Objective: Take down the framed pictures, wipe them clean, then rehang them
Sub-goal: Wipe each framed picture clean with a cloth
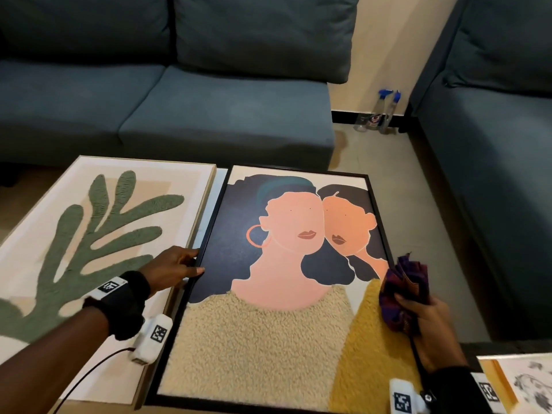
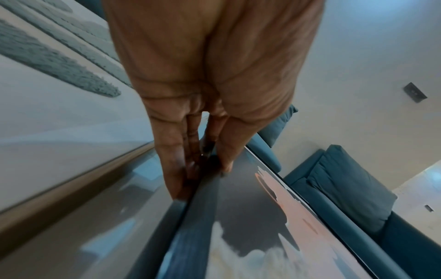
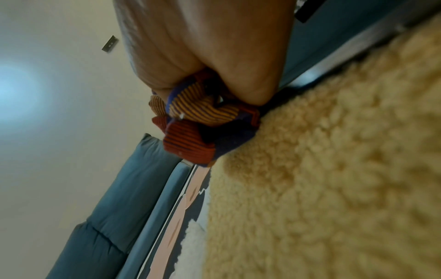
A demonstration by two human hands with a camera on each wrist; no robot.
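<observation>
A black-framed picture [image 1: 283, 339] of two faces lies flat on the table, in the middle of the head view. My left hand [image 1: 191, 264] pinches its left frame edge, thumb on top and fingers along the outer side; the left wrist view shows the left hand [image 2: 203, 169] on that dark edge [image 2: 205, 217]. My right hand [image 1: 418, 306] grips a bunched purple and orange cloth [image 1: 403, 282] at the picture's right edge. In the right wrist view the cloth [image 3: 198, 132] touches the fuzzy yellow part of the picture [image 3: 334, 169].
A light wood-framed picture of a green leaf [image 1: 89, 234] lies flat just left of the black frame. A third picture [image 1: 522, 380] shows at the bottom right. Blue sofas [image 1: 179, 100] stand behind and to the right. Two spray bottles [image 1: 385, 112] stand on the floor by the wall.
</observation>
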